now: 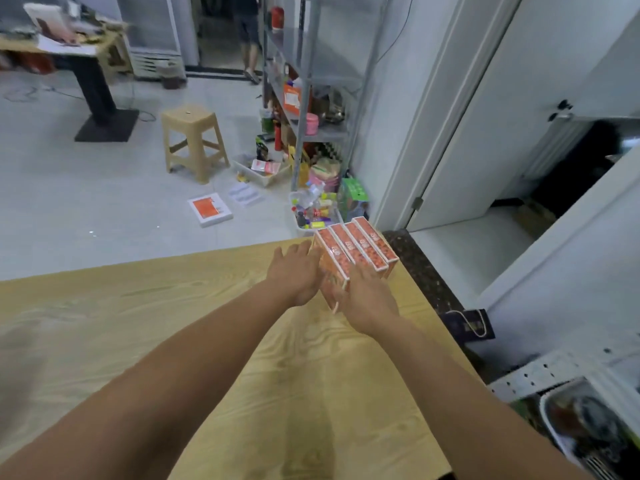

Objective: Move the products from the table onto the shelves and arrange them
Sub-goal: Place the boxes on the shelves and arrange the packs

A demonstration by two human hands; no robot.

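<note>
Boxes (360,245) on desk (173,306) were touched just right of L grip (294,271), ahead of R grip (369,299); both grips were spread apart, fingers straight, nothing clamped.

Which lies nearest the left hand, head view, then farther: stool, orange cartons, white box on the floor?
1. Orange cartons, beside the left hand on the table.
2. White box, on the floor beyond.
3. Stool, farther back left.

Gray tile floor (86,188) w/ beige stool (194,140), white door (485,98).
</note>
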